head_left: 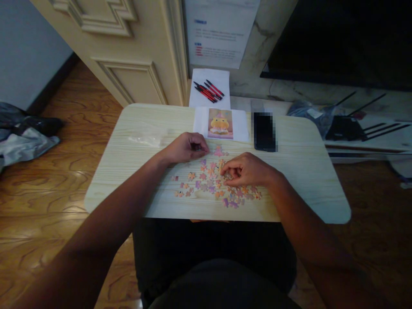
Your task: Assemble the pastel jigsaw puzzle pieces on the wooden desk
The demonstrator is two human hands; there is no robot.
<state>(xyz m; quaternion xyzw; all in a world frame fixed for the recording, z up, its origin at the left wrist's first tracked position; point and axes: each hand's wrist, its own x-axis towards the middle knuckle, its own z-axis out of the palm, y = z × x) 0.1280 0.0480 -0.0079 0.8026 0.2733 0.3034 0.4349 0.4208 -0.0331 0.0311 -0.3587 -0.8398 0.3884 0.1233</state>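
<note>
Evidently sorting: at frame centre the right hand pinches a piece among the scattered puzzle pieces, while the left hand, fingers curled together, needs a matching neighbour below the reference picture.

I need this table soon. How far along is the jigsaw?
Early. Done: only a small joined cluster lies below the reference picture. In hand: the left hand pinches something small beside that cluster; the right hand fingers a piece among the loose pieces. Left: nearly everything, since those pieces lie scattered and unjoined across the table.
</note>
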